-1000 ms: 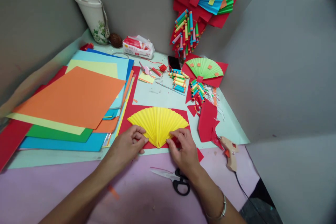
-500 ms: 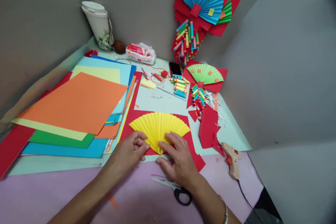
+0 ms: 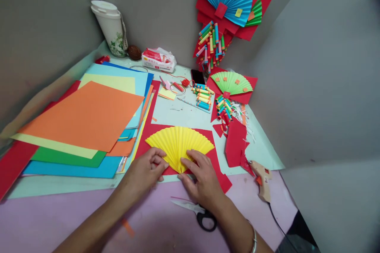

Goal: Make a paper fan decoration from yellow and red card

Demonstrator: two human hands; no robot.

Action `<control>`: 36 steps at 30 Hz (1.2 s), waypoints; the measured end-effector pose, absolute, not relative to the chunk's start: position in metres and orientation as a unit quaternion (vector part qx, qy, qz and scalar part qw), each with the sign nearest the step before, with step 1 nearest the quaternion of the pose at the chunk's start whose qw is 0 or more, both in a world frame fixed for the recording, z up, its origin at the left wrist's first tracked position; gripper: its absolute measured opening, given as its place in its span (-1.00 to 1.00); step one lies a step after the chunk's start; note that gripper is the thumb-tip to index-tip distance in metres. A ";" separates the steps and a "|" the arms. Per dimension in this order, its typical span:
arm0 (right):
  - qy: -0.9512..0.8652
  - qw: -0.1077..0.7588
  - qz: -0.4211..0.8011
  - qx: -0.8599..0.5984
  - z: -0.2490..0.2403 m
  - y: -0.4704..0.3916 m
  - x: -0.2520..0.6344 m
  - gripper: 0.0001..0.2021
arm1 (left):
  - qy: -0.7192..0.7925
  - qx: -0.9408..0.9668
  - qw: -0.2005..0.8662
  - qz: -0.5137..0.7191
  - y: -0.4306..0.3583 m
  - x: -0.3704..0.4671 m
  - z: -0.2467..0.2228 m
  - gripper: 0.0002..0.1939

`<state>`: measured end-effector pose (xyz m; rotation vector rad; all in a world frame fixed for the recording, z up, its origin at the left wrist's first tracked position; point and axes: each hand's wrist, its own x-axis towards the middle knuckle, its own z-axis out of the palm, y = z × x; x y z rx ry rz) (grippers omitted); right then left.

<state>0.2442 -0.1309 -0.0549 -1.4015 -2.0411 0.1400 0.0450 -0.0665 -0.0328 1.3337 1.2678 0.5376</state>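
Fingers [image 3: 158,153], two hands [image 3: 203,178], one yellow fan [image 3: 179,142], perhaps pinched

Soft light, faint shadows, dark upper-right corner

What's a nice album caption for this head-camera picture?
Left hand and right hand at a yellow pleated fan, red paper beneath, scissors lying nearby.

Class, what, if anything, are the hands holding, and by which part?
The left hand seems to pinch the yellow fan by its lower left edge; the right hand rests on its lower right part.
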 end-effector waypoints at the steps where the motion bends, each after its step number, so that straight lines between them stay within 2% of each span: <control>1: -0.778 0.324 0.054 -0.535 -0.055 -0.131 0.244 -0.67 | 0.540 0.569 0.575 0.230 -0.067 0.045 -0.033 -0.75; 31: -0.768 0.329 0.065 -0.545 -0.055 -0.129 0.244 -0.68 | 0.537 0.567 0.583 0.226 -0.067 0.045 -0.031 -0.74; 36: -0.767 0.343 0.056 -0.540 -0.055 -0.130 0.245 -0.63 | 0.538 0.566 0.580 0.232 -0.066 0.044 -0.032 -0.74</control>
